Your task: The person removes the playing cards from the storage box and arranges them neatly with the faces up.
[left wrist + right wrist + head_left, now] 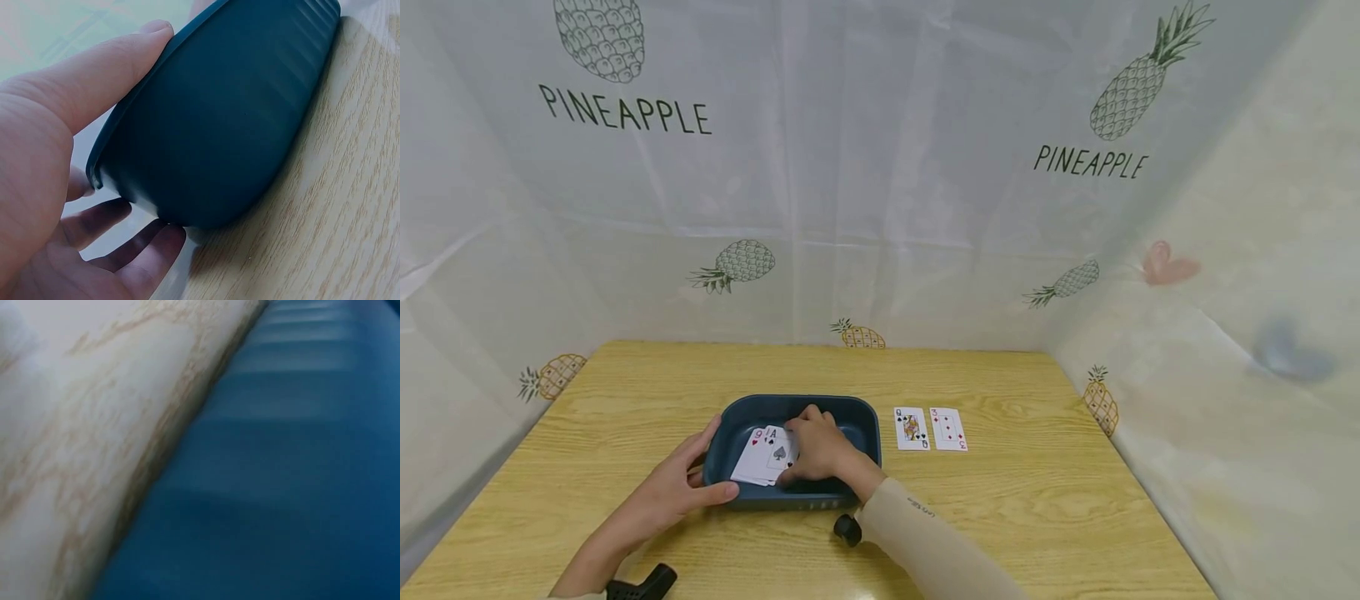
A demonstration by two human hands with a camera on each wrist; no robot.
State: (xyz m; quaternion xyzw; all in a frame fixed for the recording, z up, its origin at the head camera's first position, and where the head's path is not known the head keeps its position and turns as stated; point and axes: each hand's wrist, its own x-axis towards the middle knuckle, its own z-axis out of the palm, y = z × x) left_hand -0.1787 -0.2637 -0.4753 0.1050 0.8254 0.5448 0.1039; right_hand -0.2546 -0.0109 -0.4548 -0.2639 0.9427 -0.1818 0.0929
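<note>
A dark blue plastic basin (767,502) stands on the table. My left hand (673,479) grips its left end, thumb over the rim and the other fingers against the outside; the left wrist view shows this grip on the basin's wall (212,125). Inside lies a loose pile of playing cards (758,462), with an ace of spades on top and a red nine beside it. Reaching over the near rim, my right hand (820,446) holds the pile's right side between thumb and curled fingers. Only the basin's ribbed outer wall (281,475) shows in the right wrist view.
Right of the basin, a queen of spades (912,429) and a three of diamonds (949,429) lie face up side by side on the wood-grain table (1037,500). A pale curtain (880,167) printed with pineapples hangs behind the table and along its sides.
</note>
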